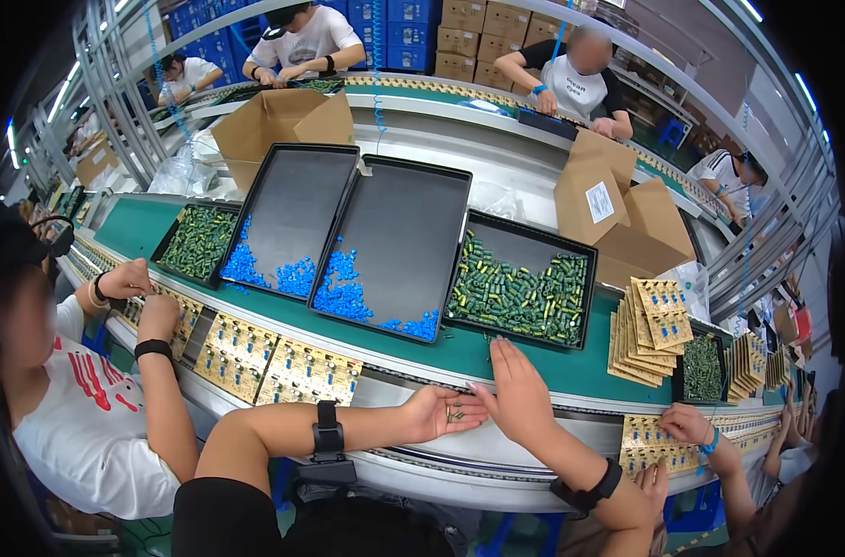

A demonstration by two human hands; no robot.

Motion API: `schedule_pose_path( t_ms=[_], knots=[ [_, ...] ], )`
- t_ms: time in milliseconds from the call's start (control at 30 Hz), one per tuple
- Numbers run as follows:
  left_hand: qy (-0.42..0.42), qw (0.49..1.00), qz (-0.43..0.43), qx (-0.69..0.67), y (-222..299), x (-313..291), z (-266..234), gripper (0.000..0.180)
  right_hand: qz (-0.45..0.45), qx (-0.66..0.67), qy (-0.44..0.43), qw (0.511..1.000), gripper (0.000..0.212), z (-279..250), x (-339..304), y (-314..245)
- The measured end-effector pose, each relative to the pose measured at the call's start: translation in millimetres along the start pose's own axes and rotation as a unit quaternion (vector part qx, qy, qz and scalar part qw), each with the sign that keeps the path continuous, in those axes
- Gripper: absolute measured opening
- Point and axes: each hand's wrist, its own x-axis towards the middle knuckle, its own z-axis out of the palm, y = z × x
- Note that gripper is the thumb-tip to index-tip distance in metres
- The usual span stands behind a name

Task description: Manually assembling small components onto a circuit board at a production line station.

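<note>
My left hand (441, 414) is turned palm up over the near rail of the line. A few small green cylindrical electronic components (456, 413) lie in its cupped palm. Close beside its fingertips is my right hand (520, 390), back upward, with its fingers stretched out toward the far side. I see nothing held in it, though its palm is hidden. Just beyond those fingers stands a black tray of green cylindrical components (525, 295). Left of it, two tilted black trays (399, 223) hold small blue components (341, 288) at their lower ends.
Populated circuit boards (309, 373) lie on the rail to my left. A leaning stack of boards (647, 327) stands right of the trays. Open cardboard boxes (617, 209) sit behind. Co-workers sit on both sides; one's hand (690, 425) touches a board at right.
</note>
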Motion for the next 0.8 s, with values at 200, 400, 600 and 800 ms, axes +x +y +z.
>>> schedule_pose_path(
  t_ms=[200, 400, 600, 800],
  knots=[
    [-0.039, 0.999, -0.005, -0.012, 1, 1, -5, 0.044, -0.024, 0.101, -0.034, 0.994, 0.074, 14, 6, 16],
    [-0.017, 1.0, -0.005, 0.006, 1, 4, -8, 0.042, -0.032, 0.125, -0.059, 0.99, 0.073, 12, 11, 13],
    [-0.015, 1.0, 0.019, -0.01, -2, 8, -17, 0.033, -0.076, 0.162, -0.077, 0.981, 0.072, 7, 5, -5],
    [0.006, 1.0, 0.022, -0.007, -3, 7, -20, 0.03, -0.138, 0.206, -0.094, 0.964, 0.062, 0, -20, -25]
  ],
)
